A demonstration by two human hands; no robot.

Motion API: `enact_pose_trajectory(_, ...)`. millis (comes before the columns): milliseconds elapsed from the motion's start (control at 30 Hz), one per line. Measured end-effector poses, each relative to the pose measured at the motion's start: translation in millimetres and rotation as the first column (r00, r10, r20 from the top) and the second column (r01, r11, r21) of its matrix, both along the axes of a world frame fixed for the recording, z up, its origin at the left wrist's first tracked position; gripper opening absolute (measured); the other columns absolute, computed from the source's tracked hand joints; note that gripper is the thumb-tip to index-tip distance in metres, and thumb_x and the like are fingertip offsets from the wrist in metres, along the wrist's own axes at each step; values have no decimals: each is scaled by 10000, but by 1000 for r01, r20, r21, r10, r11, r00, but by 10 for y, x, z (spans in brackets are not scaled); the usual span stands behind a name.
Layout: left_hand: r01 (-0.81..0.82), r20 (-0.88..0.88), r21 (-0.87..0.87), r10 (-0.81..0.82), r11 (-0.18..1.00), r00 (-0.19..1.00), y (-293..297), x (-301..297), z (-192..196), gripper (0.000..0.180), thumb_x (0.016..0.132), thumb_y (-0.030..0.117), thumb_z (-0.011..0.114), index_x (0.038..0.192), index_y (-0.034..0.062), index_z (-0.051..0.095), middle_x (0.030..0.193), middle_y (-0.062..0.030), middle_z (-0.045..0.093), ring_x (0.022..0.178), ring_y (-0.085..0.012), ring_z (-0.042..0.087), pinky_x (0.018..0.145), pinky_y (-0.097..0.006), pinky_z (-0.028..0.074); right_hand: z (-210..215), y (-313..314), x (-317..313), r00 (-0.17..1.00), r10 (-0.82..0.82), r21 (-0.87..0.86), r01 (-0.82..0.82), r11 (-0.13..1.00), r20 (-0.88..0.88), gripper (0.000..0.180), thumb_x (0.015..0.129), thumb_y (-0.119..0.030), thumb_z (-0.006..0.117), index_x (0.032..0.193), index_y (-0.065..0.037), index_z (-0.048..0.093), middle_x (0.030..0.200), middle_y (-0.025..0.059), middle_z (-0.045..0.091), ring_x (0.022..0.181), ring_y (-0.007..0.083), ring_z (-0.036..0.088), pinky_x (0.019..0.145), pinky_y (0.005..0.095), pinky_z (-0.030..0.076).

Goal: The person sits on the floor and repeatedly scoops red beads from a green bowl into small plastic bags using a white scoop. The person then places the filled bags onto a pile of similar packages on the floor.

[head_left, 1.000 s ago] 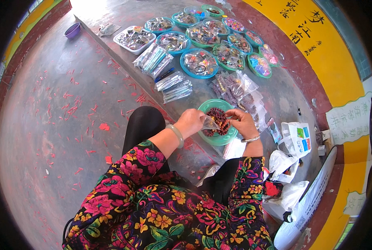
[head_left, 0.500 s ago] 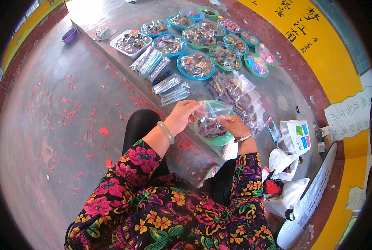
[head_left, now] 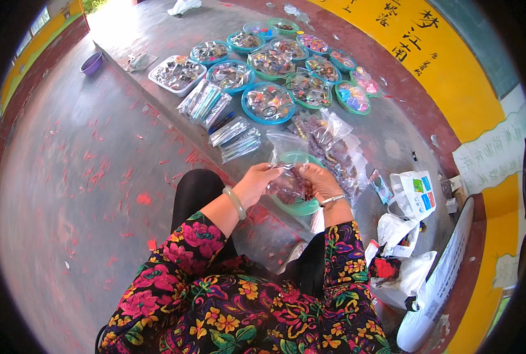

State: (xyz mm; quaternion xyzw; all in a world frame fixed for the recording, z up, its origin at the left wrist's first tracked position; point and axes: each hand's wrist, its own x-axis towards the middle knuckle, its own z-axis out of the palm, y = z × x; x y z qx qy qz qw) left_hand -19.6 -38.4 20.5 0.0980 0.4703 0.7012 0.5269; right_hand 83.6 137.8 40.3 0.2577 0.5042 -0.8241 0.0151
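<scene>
Your left hand (head_left: 256,182) and right hand (head_left: 318,182) have fingers pinched on a clear bag (head_left: 288,171) of beads, held upright, mouth up, above the green plate (head_left: 303,206).

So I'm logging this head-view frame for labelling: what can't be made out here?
- Contents of the clear bag: dark beads, too small and blurred to count; left hand and right hand cover parts.
- Green dish: mostly hidden behind bag and hands.
- Far plates: contents too small.
- White bags: interiors hidden.
- Picture rim: cut off by the black fisheye edge.
</scene>
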Motion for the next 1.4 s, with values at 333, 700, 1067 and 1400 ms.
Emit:
enact_pose_trajectory(333, -113, -22, -139, 111, 984, 994, 23, -9, -64, 255, 864, 232, 528, 1082, 99, 510, 936, -43, 596, 836, -133, 562, 660, -269, 439, -183, -45, -42, 999, -51, 7, 51, 999, -19, 199, 774, -20, 605, 970, 1, 576, 801, 89, 634, 678, 163, 620, 621, 270, 514)
enact_pose_trajectory(700, -240, -149, -226, 210, 944, 966, 37, 71, -71, 323, 843, 212, 551, 1139, 97, 494, 1034, 10, 529, 894, -108, 488, 729, -285, 400, -635, 543, -61, 960, -280, 130, 277, 952, 8, 166, 777, -21, 587, 939, 11, 579, 793, 87, 630, 657, 168, 608, 608, 282, 512)
enact_pose_trajectory(1067, -7, -189, -163, -25, 987, 982, 240, 155, -117, 228, 868, 173, 506, 1067, 69, 543, 950, 1, 564, 834, -89, 507, 697, -242, 406, -1165, 2339, -390, 788, -609, 181, 614, 768, -88, 224, 815, -121, 545, 995, 9, 519, 858, 158, 602, 668, 265, 613, 497, 345, 503)
enact_pose_trajectory(1400, -15, -184, 92, 32, 996, 982, 60, 123, 241, 191, 888, 184, 472, 879, 35, 591, 891, -59, 616, 827, -122, 562, 703, -260, 440, -757, 1039, 26, 928, -319, 213, 277, 937, 194, 257, 816, -137, 534, 1034, -6, 506, 909, 124, 593, 766, 220, 611, 605, 306, 506)
